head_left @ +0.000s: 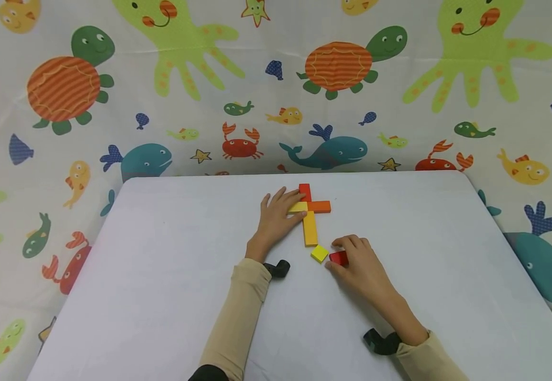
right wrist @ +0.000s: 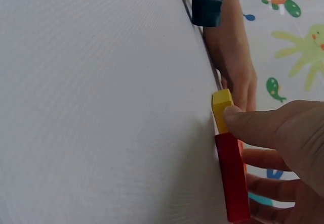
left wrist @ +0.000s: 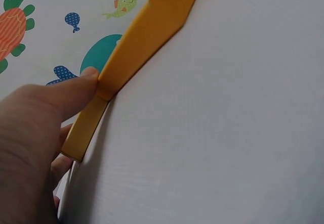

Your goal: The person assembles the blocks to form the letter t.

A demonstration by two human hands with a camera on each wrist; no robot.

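Several coloured wooden blocks form a cross-like shape on the white table. My left hand lies at the shape's left, thumb and fingers on either side of the light yellow block. Its fingertips reach the red block at the top, and its thumb tip is at the upper end of the long yellow-orange block. To the right sticks out an orange block. My right hand grips a second red block between thumb and fingers, beside a small yellow block turned at an angle.
The white tabletop spreads around the blocks. Behind and beside it hangs a cloth printed with sea animals. Dark wrist devices are worn at both wrists, over or near beige sleeves.
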